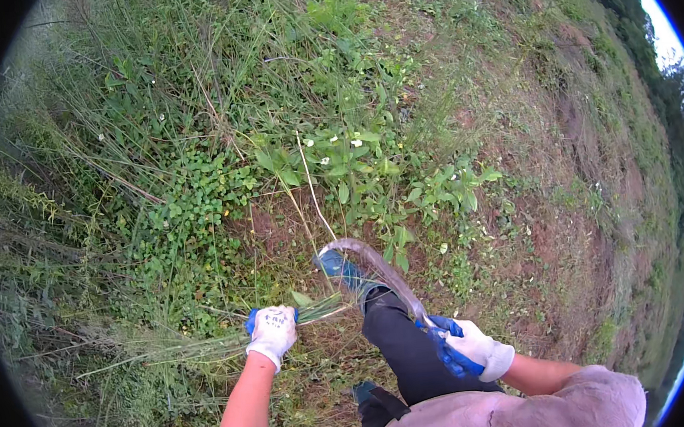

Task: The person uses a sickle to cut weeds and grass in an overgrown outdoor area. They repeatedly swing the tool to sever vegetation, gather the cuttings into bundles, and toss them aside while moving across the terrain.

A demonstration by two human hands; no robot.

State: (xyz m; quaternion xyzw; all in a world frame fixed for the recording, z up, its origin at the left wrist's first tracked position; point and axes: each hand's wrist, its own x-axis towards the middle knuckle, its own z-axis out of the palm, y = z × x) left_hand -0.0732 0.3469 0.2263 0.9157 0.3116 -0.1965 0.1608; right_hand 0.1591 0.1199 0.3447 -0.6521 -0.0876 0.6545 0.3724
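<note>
My left hand, in a white work glove with a blue palm, is closed round a bundle of long grass. Stalks stick out on both sides of the fist, with cut-looking ends to the right. My right hand, gloved alike, grips the lower end of a sickle; its handle is mostly hidden in the fingers. The curved, brownish blade rises up and left, its tip near my blue-green shoe and apart from the left hand. A thin pale stalk stands just beyond the tip.
Dense tall grass and weeds cover the left side. Leafy plants with white flowers grow ahead of my foot. Sparser grass over reddish soil slopes off to the right. My dark-trousered leg lies between the hands, with another shoe behind.
</note>
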